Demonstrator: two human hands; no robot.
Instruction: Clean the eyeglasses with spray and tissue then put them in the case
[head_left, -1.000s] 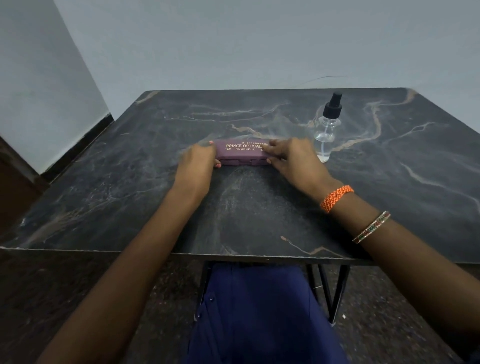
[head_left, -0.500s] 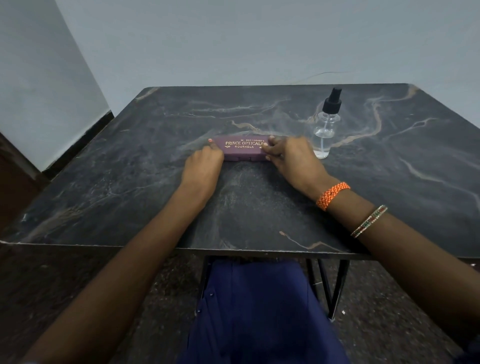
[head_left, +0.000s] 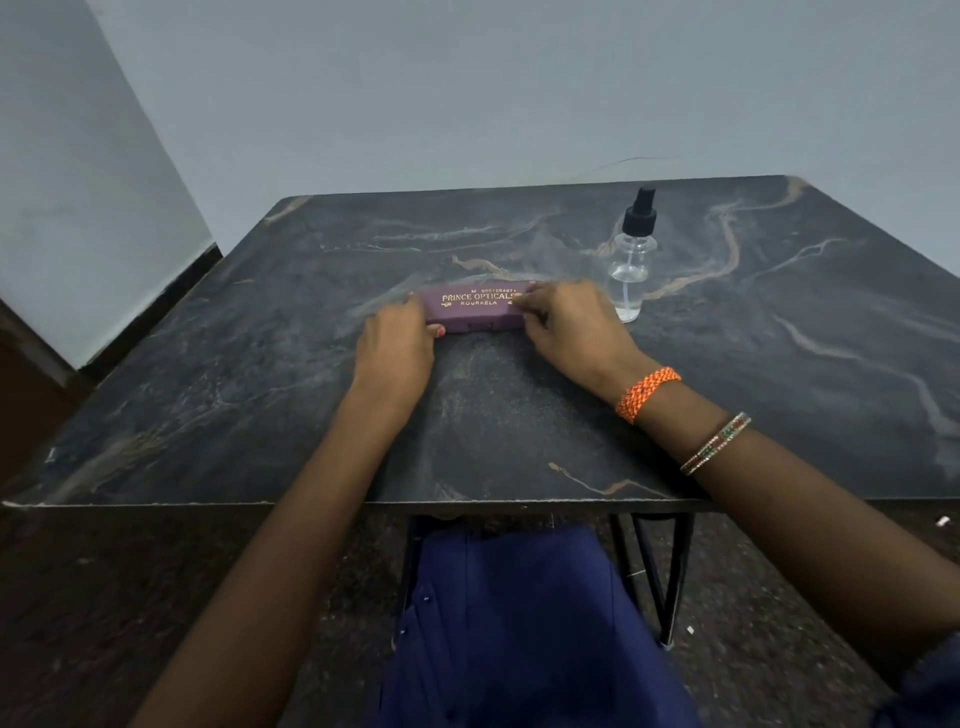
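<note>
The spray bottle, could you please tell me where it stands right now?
In the head view the spray bottle stands upright on the table, right of centre, just beyond and to the right of the right hand that holds the purple case.

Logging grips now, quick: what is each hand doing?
Left hand: grips the purple eyeglass case at its left end.
Right hand: grips its right end.

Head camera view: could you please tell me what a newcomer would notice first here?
The purple eyeglass case with gold lettering lies closed at the middle of the dark marble-patterned table, with the left hand gripping one end and the right hand the other. Just right of it stands a clear spray bottle with a black nozzle.
</note>
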